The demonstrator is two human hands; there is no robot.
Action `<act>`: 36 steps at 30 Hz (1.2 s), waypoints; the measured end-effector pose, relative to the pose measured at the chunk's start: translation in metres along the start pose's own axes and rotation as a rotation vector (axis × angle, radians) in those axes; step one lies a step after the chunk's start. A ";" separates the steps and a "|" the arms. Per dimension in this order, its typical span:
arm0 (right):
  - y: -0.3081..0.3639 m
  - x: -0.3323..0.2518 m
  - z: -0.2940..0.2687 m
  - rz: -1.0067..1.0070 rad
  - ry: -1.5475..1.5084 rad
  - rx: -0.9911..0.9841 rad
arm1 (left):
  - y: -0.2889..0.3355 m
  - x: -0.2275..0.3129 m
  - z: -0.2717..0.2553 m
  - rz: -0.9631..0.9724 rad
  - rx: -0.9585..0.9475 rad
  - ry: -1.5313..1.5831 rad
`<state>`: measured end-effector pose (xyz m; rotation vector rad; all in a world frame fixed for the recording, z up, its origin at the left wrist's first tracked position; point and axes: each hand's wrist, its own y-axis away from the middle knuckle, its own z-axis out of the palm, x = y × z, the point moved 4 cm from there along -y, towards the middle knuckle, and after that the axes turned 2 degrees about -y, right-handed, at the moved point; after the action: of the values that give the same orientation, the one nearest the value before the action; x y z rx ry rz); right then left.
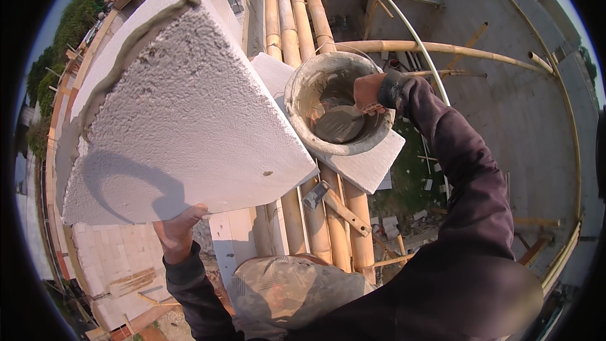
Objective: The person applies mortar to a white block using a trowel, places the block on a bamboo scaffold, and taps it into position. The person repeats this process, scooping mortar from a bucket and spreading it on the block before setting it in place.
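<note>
Single head view, fisheye, looking steeply down from the person's head. Close to the bamboo scaffold point(297, 31); ground well below.

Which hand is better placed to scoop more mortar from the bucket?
Right. The right hand is already inside the bucket, gripping the trowel in the mortar. The left hand is busy propping up the white block.

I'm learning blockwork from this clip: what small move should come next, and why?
Probably lift the trowel out loaded. The right hand has it down in the mortar bucket, while the left hand holds the white block tilted up, mortar only along its upper edge.
</note>
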<state>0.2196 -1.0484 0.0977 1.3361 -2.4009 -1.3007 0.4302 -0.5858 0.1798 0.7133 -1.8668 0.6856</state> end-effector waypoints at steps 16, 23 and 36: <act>0.224 -0.025 -0.073 -0.617 -0.897 0.506 | -0.005 0.061 0.034 0.072 -0.141 0.114; 0.359 -0.161 -0.128 -0.830 -0.394 1.067 | -0.017 0.058 0.037 0.113 -0.150 0.332; 0.355 -0.219 -0.103 -0.750 0.157 1.166 | -0.023 0.038 0.038 0.195 -0.160 0.312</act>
<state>0.1698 -0.8633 0.4828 2.5937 -2.6378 0.4284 0.4118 -0.6357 0.2049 0.3028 -1.6904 0.7171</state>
